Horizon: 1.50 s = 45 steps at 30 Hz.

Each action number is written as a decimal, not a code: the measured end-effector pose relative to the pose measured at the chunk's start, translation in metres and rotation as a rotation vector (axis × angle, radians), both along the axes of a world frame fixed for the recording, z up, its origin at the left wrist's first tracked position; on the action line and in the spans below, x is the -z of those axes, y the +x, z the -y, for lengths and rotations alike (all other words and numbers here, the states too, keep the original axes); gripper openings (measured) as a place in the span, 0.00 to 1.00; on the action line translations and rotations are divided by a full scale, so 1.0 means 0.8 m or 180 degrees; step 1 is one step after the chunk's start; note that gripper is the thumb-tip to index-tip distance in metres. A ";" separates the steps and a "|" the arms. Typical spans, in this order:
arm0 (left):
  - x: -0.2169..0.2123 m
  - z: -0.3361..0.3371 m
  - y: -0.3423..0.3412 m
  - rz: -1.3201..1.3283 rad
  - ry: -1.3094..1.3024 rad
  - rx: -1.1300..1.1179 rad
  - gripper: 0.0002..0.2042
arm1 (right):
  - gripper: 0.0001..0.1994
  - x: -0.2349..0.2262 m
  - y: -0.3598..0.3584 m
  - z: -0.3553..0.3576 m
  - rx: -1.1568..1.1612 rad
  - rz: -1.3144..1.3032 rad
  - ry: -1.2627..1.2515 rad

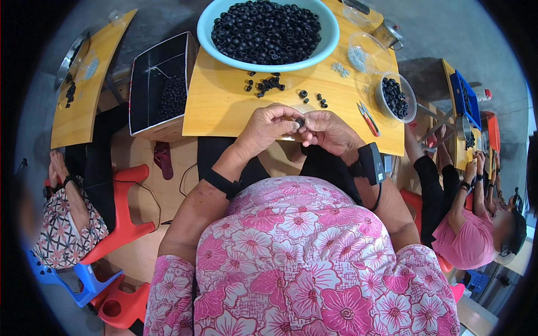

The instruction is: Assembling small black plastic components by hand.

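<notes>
My left hand and my right hand meet at the table's near edge. Between their fingertips is a small black ring-shaped part, pinched from both sides and partly hidden by the fingers. Just beyond my hands, loose black parts of the same kind lie in a scattered group on the yellow table. A few more black parts sit to the right of that group. At the far side stands a light blue basin heaped with many black parts.
On the right are red-handled thread snips, a clear tub of black parts, a dish of small clear pieces and a metal mug. A black-lined box stands left of the table. Other people sit working on both sides.
</notes>
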<state>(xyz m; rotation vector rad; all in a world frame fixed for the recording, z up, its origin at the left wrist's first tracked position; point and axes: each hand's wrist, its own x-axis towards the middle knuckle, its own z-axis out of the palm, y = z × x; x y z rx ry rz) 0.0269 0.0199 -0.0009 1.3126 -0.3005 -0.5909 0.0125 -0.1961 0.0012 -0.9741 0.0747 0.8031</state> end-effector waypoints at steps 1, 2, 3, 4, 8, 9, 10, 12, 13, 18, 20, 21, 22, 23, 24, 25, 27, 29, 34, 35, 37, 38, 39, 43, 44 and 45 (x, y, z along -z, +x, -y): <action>-0.002 0.000 -0.001 0.0027 0.0026 -0.0004 0.10 | 0.12 0.001 0.000 0.000 0.0003 -0.0004 0.0002; -0.002 0.000 -0.001 0.0023 0.0027 -0.0002 0.10 | 0.12 0.001 0.000 0.000 0.0022 -0.0013 -0.0019; -0.002 0.000 0.000 0.0089 0.0089 -0.0017 0.10 | 0.13 0.001 0.000 0.000 0.0044 -0.0022 -0.0044; -0.001 0.001 0.000 0.0156 0.0150 -0.0033 0.09 | 0.13 0.001 0.000 0.000 0.0049 -0.0025 -0.0049; -0.001 -0.001 0.001 0.0059 0.0189 -0.0055 0.09 | 0.13 -0.001 -0.001 -0.002 0.0053 -0.0023 -0.0053; 0.001 -0.001 0.001 0.0132 0.0181 -0.0058 0.09 | 0.13 -0.002 -0.002 -0.003 0.0069 -0.0034 -0.0078; 0.003 -0.002 0.001 0.0206 0.0173 -0.0060 0.09 | 0.13 -0.002 -0.002 -0.003 0.0070 -0.0035 -0.0080; 0.004 -0.001 0.002 0.0262 0.0246 -0.0065 0.09 | 0.13 -0.003 -0.002 -0.002 0.0036 -0.0013 0.0008; 0.004 -0.001 0.002 0.0319 0.0322 -0.0071 0.09 | 0.13 -0.003 -0.002 -0.002 0.0035 -0.0014 0.0007; 0.003 -0.001 0.002 0.0318 0.0319 -0.0073 0.09 | 0.14 -0.002 -0.002 -0.002 0.0035 0.0001 0.0008; 0.002 0.000 0.002 0.0283 0.0260 -0.0097 0.09 | 0.13 0.001 -0.004 -0.002 0.0085 0.0030 0.0056; 0.001 0.000 0.002 0.0214 0.0242 -0.0057 0.10 | 0.13 0.002 -0.004 -0.003 0.0136 0.0057 0.0107; 0.000 0.000 0.002 0.0146 0.0225 -0.0017 0.12 | 0.13 0.002 -0.004 -0.004 0.0135 0.0059 0.0108; 0.000 0.001 0.002 0.0149 0.0226 -0.0016 0.12 | 0.13 0.001 -0.004 -0.004 0.0176 0.0063 0.0092; 0.001 0.002 0.000 0.0056 0.0072 -0.0022 0.15 | 0.12 0.000 -0.005 -0.006 0.0213 0.0066 0.0079; 0.002 0.002 -0.001 -0.0037 -0.0082 -0.0028 0.18 | 0.12 -0.002 -0.006 -0.009 0.0211 0.0069 0.0084; 0.002 0.001 -0.001 -0.0078 -0.0065 0.0036 0.20 | 0.10 -0.006 -0.009 -0.015 0.0347 0.0170 -0.0374; 0.005 0.002 0.000 -0.0122 -0.0051 0.0107 0.22 | 0.09 -0.007 -0.015 -0.020 0.0444 0.0345 -0.0640; 0.011 0.002 0.000 0.0100 0.0299 0.0237 0.22 | 0.07 -0.003 -0.023 -0.026 0.0590 0.0883 -0.1293; 0.011 0.003 -0.001 0.0094 0.0299 0.0244 0.22 | 0.07 -0.003 -0.024 -0.027 0.0705 0.1011 -0.1294; 0.007 0.004 -0.001 0.0141 0.0329 0.0258 0.22 | 0.06 -0.005 -0.025 -0.031 0.0814 0.1136 -0.1285; 0.007 0.004 -0.002 0.0135 0.0333 0.0259 0.22 | 0.07 -0.008 -0.025 -0.034 0.0875 0.1136 -0.1300; 0.007 0.004 -0.002 0.0129 0.0365 0.0233 0.22 | 0.07 -0.009 -0.025 -0.035 0.0936 0.1140 -0.1315; 0.010 0.005 -0.002 0.0060 0.0307 0.0180 0.22 | 0.07 -0.008 -0.027 -0.037 0.0923 0.1287 -0.1448; 0.010 0.005 -0.003 0.0054 0.0308 0.0181 0.22 | 0.08 -0.009 -0.028 -0.038 0.0946 0.1323 -0.1515; 0.008 0.006 -0.003 0.0064 0.0307 0.0147 0.22 | 0.08 -0.009 -0.028 -0.038 0.0971 0.1354 -0.1582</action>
